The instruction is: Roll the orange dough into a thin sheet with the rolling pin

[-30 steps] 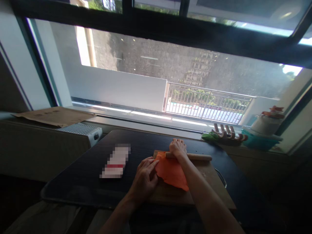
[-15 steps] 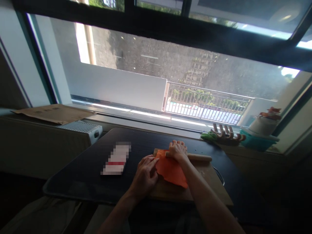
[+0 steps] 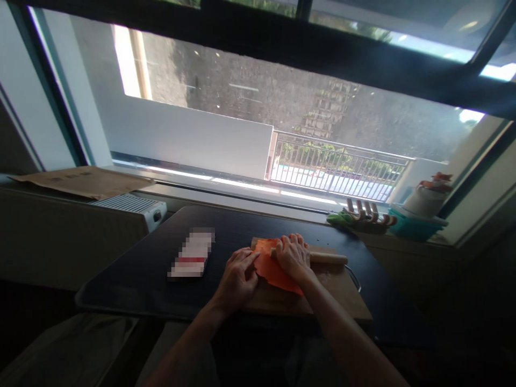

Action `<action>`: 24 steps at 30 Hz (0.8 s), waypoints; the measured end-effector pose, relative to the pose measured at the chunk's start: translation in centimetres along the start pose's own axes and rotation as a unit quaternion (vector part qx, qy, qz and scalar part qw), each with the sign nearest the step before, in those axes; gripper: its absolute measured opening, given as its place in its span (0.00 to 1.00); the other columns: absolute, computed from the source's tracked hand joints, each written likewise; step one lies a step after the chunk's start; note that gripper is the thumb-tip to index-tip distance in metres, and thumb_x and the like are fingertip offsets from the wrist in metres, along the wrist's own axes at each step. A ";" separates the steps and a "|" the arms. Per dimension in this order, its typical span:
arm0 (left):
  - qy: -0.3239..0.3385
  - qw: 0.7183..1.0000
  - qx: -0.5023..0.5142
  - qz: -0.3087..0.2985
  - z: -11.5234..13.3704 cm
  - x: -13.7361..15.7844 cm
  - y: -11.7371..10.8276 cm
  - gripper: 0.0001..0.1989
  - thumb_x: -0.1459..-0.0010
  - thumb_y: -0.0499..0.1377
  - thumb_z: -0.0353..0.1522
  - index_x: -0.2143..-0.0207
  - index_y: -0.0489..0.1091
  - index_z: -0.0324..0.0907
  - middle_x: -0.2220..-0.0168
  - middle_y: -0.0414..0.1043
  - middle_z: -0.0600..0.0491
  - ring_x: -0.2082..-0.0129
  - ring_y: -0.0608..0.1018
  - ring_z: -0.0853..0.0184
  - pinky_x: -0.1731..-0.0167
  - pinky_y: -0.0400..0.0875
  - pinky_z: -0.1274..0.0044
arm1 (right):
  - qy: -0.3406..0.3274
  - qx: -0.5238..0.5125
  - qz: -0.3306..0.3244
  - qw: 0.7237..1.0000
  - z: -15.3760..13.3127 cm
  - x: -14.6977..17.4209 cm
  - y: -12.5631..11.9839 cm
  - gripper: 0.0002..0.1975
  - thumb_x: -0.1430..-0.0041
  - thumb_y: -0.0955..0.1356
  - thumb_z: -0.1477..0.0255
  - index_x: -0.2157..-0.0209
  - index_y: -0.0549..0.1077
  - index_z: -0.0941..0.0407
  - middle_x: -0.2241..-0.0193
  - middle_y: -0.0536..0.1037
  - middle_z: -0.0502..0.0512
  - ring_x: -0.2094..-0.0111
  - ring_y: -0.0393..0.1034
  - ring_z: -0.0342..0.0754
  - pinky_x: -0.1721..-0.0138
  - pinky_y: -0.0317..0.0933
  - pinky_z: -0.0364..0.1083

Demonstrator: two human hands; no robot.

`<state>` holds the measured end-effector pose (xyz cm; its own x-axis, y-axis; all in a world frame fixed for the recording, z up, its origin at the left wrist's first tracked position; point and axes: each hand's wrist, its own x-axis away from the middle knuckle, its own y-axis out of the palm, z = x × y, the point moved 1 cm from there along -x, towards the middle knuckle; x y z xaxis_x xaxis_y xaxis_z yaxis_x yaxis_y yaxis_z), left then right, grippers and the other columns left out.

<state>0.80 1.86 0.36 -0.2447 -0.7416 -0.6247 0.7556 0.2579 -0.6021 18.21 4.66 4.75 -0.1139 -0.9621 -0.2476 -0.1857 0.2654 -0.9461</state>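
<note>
A thin, ragged-edged orange sheet of dough (image 3: 276, 275) lies flat on a wooden cutting board (image 3: 344, 298). My left hand (image 3: 237, 280) holds the left edge of the sheet, thumb and fingers drawn together there. Across the upper part of the dough rests a wooden rolling pin (image 3: 331, 258), its right end reaching past the sheet over the board. My right hand (image 3: 293, 257) is closed over the pin's left part, fingers bent across the top. My palm and wrist hide some of the dough's right side.
The board has a metal handle (image 3: 353, 277) on its right. A blurred-out phone-like object (image 3: 192, 255) lies left on the dark table (image 3: 133, 279). Beyond stand a window, a turquoise container (image 3: 417, 224), a brown curved rack (image 3: 368, 214) and a paper envelope (image 3: 84, 181) on the left.
My right hand has come slightly toward me with the rolling pin, covering more of the dough. My left hand stays at the sheet's edge. The whole view has shifted a little.
</note>
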 end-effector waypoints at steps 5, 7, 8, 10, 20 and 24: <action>-0.014 1.000 0.004 -0.009 -0.2 0.2 0.0 0.23 0.49 0.55 0.26 0.48 0.70 0.42 0.50 0.71 0.47 0.45 0.69 0.58 0.44 0.67 0.62 | 0.062 -0.013 -0.057 0.996 -0.2 -5.6 0.8 0.23 0.34 0.53 0.62 0.50 0.71 0.54 0.47 0.68 0.61 0.42 0.54 0.57 0.47 0.51 0.55; -0.013 1.000 0.002 -0.013 -0.4 0.3 0.1 0.23 0.48 0.55 0.27 0.48 0.69 0.42 0.50 0.71 0.47 0.45 0.69 0.57 0.45 0.67 0.62 | 0.073 -0.017 -0.066 0.995 -0.4 -7.8 1.1 0.24 0.34 0.53 0.62 0.49 0.70 0.56 0.46 0.68 0.64 0.42 0.55 0.59 0.48 0.52 0.56; -0.011 1.000 0.001 -0.016 -0.4 0.3 0.1 0.23 0.47 0.55 0.27 0.47 0.69 0.42 0.50 0.71 0.46 0.45 0.69 0.57 0.45 0.67 0.62 | 0.077 -0.019 -0.069 0.994 -0.4 -8.5 1.2 0.24 0.35 0.53 0.61 0.48 0.69 0.57 0.46 0.67 0.65 0.42 0.55 0.59 0.48 0.52 0.56; -0.009 1.000 -0.002 -0.016 -0.5 0.3 0.1 0.23 0.47 0.55 0.27 0.48 0.69 0.41 0.50 0.71 0.46 0.45 0.69 0.57 0.45 0.67 0.61 | 0.076 -0.022 -0.076 0.994 -0.4 -8.7 1.2 0.24 0.35 0.54 0.60 0.48 0.69 0.58 0.46 0.67 0.65 0.43 0.56 0.59 0.48 0.53 0.56; 0.003 1.000 -0.003 0.010 0.1 -0.1 -0.1 0.23 0.50 0.55 0.25 0.50 0.71 0.42 0.53 0.72 0.47 0.48 0.71 0.57 0.46 0.69 0.61 | -0.005 0.007 -0.011 1.000 0.0 -0.4 0.5 0.24 0.34 0.52 0.59 0.52 0.71 0.53 0.42 0.63 0.60 0.37 0.45 0.58 0.45 0.48 0.56; 0.002 1.000 -0.001 -0.001 -0.1 0.2 0.0 0.24 0.49 0.55 0.24 0.48 0.69 0.43 0.51 0.71 0.48 0.46 0.69 0.58 0.45 0.67 0.61 | 0.038 -0.006 -0.061 0.997 0.0 -3.9 0.9 0.25 0.33 0.50 0.60 0.49 0.70 0.52 0.43 0.64 0.59 0.38 0.47 0.57 0.45 0.51 0.56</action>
<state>0.70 1.82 0.15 -0.2474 -0.7399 -0.6256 0.7544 0.2581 -0.6035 18.48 8.65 4.85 -0.1633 -0.9800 -0.1133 -0.2138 0.1473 -0.9657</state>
